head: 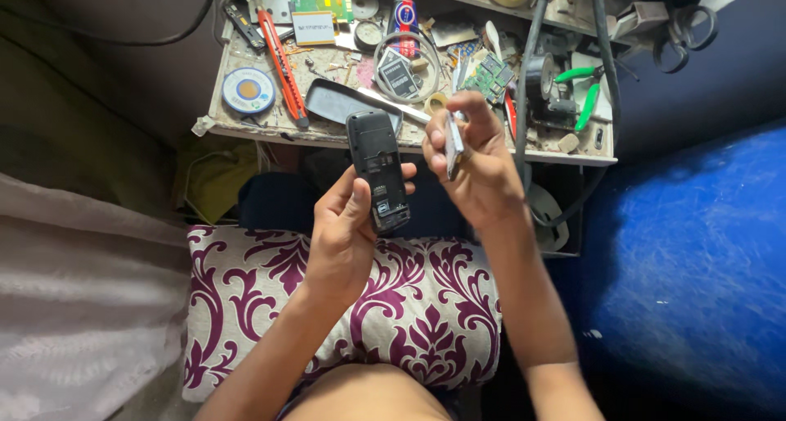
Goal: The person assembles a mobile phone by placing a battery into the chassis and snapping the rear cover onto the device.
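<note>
The left hand [340, 233] is wrapped around one black phone [377, 169], back cover off and battery bay bare, held upright just off the near edge of the bench [246, 130], above a patterned cushion [409, 306]. The right hand [479, 163] pinches one thin silver-grey piece [453, 147] on edge between thumb and fingers; it looks like a battery or cover. I'd judge this the fitting stage: the piece would need turning flat and lining up with the bay. On the bench: one orange knife [282, 65], one solder reel [248, 90], one green-handled pliers [583, 94].
</note>
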